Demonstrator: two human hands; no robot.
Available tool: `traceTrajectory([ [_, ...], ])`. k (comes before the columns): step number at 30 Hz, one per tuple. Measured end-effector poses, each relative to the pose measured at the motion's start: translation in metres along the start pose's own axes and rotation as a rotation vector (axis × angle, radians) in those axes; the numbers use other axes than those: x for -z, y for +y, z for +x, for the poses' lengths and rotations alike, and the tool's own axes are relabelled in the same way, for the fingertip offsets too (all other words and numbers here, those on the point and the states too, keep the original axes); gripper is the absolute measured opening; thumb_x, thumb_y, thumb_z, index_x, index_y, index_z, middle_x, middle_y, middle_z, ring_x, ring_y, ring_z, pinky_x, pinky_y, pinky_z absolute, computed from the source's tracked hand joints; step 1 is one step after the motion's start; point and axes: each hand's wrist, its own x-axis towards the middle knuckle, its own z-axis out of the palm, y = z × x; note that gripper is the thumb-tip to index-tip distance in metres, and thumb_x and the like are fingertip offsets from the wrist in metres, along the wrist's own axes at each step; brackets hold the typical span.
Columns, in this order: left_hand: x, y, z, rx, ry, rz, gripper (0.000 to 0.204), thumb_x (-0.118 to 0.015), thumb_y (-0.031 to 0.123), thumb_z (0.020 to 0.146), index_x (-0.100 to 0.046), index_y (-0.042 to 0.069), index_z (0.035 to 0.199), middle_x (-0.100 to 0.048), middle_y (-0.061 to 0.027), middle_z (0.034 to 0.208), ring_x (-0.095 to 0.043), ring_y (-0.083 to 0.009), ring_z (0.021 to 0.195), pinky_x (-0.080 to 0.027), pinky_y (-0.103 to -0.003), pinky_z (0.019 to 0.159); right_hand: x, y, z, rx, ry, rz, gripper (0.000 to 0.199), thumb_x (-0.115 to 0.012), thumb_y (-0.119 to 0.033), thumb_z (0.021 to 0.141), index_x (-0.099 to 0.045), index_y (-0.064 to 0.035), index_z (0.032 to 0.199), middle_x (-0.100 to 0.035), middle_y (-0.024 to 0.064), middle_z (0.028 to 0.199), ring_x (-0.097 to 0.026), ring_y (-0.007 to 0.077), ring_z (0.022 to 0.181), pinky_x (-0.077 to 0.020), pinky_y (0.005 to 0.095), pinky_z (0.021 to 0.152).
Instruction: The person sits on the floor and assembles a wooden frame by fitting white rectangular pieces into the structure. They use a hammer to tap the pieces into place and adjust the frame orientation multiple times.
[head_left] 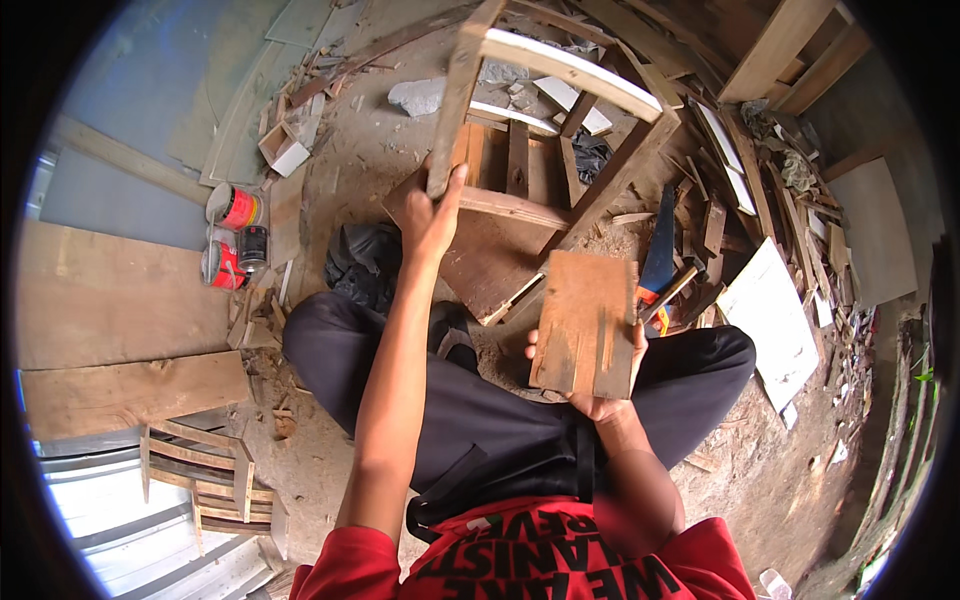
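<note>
My left hand (432,215) is stretched forward and grips one upright rail of a bare wooden chair frame (560,120) that stands on the dirt in front of me. My right hand (590,395) holds a flat brown wooden board (585,325) from below, just above my right knee; the fingers wrap both of its side edges. I sit low with knees apart, in dark trousers and a red shirt. A handsaw with a dark blade and orange grip (657,258) lies on the ground beside the board.
Red paint cans (235,208) stand at the left beside large plywood sheets (110,300). A black plastic bag (365,262) lies near my left knee. Offcuts and planks (760,190) litter the right side, with a white panel (770,315). A small slatted frame (200,470) lies lower left.
</note>
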Motion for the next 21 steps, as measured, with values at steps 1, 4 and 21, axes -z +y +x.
traceTrajectory([
  [1,-0.004,0.011,0.005,-0.053,0.004,0.008,0.062,-0.063,0.054,0.091,-0.065,-0.006,0.108,-0.069,-0.0211,0.09,-0.067,-0.0295,0.088,-0.05,-0.041,0.081,-0.005,0.008,0.001,-0.016,-0.008,0.007,0.111,-0.054,-0.082,0.072,-0.034,-0.0021,0.147,-0.051,0.0353,0.13,-0.054,0.0496,0.118,-0.0434,0.0578,0.102],
  [4,-0.017,0.027,0.018,-0.14,-0.012,0.033,0.057,-0.064,0.054,0.09,-0.066,0.0,0.106,-0.069,-0.0198,0.089,-0.067,-0.032,0.089,-0.05,-0.041,0.081,-0.013,0.032,0.005,-0.145,0.015,0.061,0.114,-0.05,-0.085,0.074,-0.033,-0.002,0.149,-0.049,0.038,0.13,-0.057,0.0501,0.111,-0.049,0.057,0.094],
  [21,-0.005,-0.003,0.008,0.082,-0.043,0.017,0.065,-0.064,0.055,0.091,-0.068,-0.008,0.104,-0.072,-0.02,0.096,-0.068,-0.0275,0.094,-0.049,-0.039,0.085,-0.009,0.038,0.097,-0.006,-0.175,0.212,0.112,-0.04,-0.087,0.079,-0.029,-0.0023,0.151,-0.045,0.0374,0.137,-0.056,0.048,0.118,-0.0505,0.0527,0.098],
])
